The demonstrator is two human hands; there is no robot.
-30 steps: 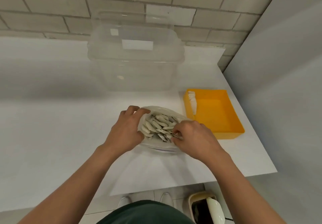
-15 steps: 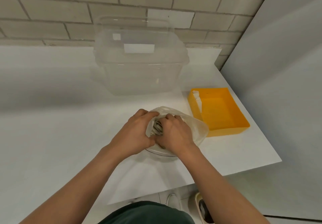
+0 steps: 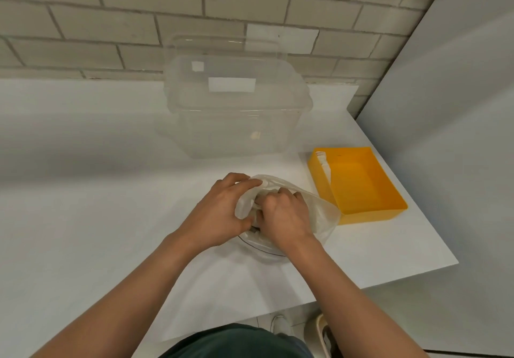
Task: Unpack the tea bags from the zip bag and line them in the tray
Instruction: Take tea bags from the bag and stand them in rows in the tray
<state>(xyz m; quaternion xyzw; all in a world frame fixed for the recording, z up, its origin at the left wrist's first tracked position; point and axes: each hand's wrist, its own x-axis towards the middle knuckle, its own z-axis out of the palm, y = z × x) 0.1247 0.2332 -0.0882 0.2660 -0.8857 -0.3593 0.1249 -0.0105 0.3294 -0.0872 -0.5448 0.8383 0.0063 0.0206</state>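
At the bottom edge a dark green garment (image 3: 236,341) shows, and two bare forearms reach forward over the white counter (image 3: 83,218). Both hands meet at the zip bag (image 3: 322,213), which lies on the counter just past its near edge, its mouth gathered up between them. The left hand (image 3: 219,213) has its grip curled round the bag's left lip, thumb and fingers pinching the crumpled plastic. The right hand (image 3: 286,215) is pushed into the bag's mouth with its knuckles up and fingers curled under; its grip is hidden by the plastic and by the hand itself, so I cannot tell whether it pinches anything. The bag's contents are covered by the hands. Just beside the bag on the right, touching or nearly so, sits the orange tray (image 3: 361,185), with a few pale tea bags (image 3: 324,162) standing in a row against its left wall at the far corner. Farther back stands a clear plastic container (image 3: 236,112), and behind it the pale brick wall (image 3: 139,23).
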